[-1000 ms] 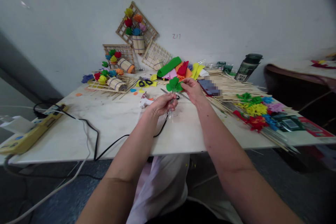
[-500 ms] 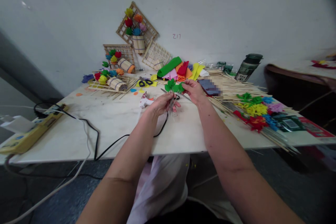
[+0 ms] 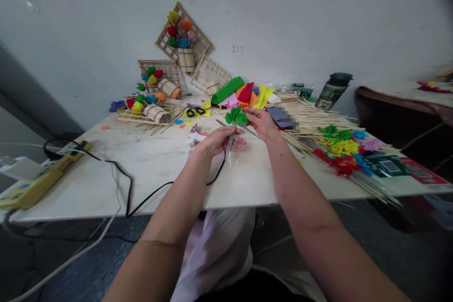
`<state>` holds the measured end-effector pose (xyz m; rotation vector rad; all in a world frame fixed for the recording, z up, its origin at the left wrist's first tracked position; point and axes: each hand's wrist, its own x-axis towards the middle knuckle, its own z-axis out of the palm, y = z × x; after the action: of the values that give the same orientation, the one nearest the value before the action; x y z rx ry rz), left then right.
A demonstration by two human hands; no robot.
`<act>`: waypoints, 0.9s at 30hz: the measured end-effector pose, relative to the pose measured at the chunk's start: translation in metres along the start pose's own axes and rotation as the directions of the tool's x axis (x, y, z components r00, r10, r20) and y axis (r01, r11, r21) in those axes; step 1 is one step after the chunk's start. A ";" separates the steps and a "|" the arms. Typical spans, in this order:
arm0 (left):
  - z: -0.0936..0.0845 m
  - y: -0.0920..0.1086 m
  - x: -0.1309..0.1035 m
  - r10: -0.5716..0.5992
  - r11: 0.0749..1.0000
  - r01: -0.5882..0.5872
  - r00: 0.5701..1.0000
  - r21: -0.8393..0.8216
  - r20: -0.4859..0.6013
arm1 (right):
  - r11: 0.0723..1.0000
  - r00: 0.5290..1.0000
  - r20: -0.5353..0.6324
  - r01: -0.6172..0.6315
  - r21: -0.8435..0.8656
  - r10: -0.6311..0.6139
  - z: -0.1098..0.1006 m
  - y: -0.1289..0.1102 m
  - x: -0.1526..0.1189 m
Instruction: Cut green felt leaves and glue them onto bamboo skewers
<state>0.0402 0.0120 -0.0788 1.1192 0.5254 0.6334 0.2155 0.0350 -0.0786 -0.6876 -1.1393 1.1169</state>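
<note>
My left hand (image 3: 223, 140) is closed on a bunch of thin clear stems (image 3: 231, 145), its thumb and forefinger pinching them while the other fingers stretch out. Green flower heads (image 3: 234, 115), apparently of soft cloth or felt, sit together at the top of the stems. My right hand (image 3: 261, 122) pinches the right side of this green cluster between thumb and fingers. Just left of my left hand lies a white object with a red-patterned tip (image 3: 195, 136), partly hidden. Behind the hands, scissors with black handles (image 3: 195, 112) rest on yellow sheets.
Finished baskets of coloured flowers on stick lattices (image 3: 186, 59) stand at the back left. Rolled coloured felt (image 3: 228, 90), a phone (image 3: 282, 118), thin sticks (image 3: 318, 113) and a dark bottle (image 3: 333, 91) lie behind. Coloured flowers (image 3: 345, 147) fill the right. A power strip (image 3: 46, 174) and cords lie left.
The green piece in my right hand has come in against the others, so the heads now form one cluster. My left fingers have spread slightly, and the stems stand more upright.
</note>
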 end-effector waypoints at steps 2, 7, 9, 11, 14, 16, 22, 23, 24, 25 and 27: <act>0.000 0.000 0.000 0.000 1.000 0.000 1.000 -0.007 0.000 | 1.000 1.000 0.015 0.002 -0.009 -0.002 0.000 0.001 0.000; -0.001 -0.001 0.001 -0.007 1.000 0.007 1.000 0.025 -0.004 | 0.999 1.000 0.019 0.010 -0.054 -0.009 -0.003 0.006 0.003; -0.001 -0.002 0.001 -0.003 0.998 0.004 1.000 0.064 -0.009 | 0.997 1.000 0.014 0.019 -0.073 -0.018 -0.005 0.007 0.004; -0.002 -0.002 0.001 0.007 0.995 -0.005 1.000 0.102 -0.020 | 0.996 0.999 0.021 0.026 -0.087 -0.024 -0.006 0.008 0.004; -0.002 -0.003 0.002 0.023 0.992 -0.017 0.999 0.126 -0.044 | 0.994 0.999 0.033 0.027 -0.108 -0.024 -0.007 0.009 0.005; -0.002 -0.003 0.002 0.037 0.991 -0.028 0.997 0.132 -0.068 | 0.992 0.999 0.033 0.025 -0.123 -0.021 -0.008 0.008 0.005; -0.002 -0.004 0.004 0.122 0.982 -0.105 0.987 0.159 -0.105 | 0.991 0.999 0.029 0.017 -0.136 -0.013 -0.010 0.006 0.005; -0.002 -0.005 0.004 0.128 0.981 -0.111 0.986 0.160 -0.103 | 0.990 0.999 0.034 0.014 -0.138 -0.009 -0.011 0.005 0.005; -0.002 -0.005 0.005 0.134 0.980 -0.117 0.986 0.164 -0.099 | 0.990 0.999 0.042 0.012 -0.144 -0.006 -0.011 0.005 0.005; -0.003 -0.005 0.005 0.140 0.978 -0.122 0.986 0.169 -0.096 | 0.989 0.999 0.051 0.011 -0.150 -0.003 -0.012 0.005 0.004; -0.004 -0.006 0.006 0.145 0.976 -0.127 0.985 0.179 -0.091 | 0.986 0.998 0.065 0.012 -0.166 -0.001 -0.012 0.004 0.004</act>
<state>0.0432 0.0167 -0.0858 1.2992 0.6048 0.7795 0.2254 0.0418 -0.0847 -0.7813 -1.2997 1.0528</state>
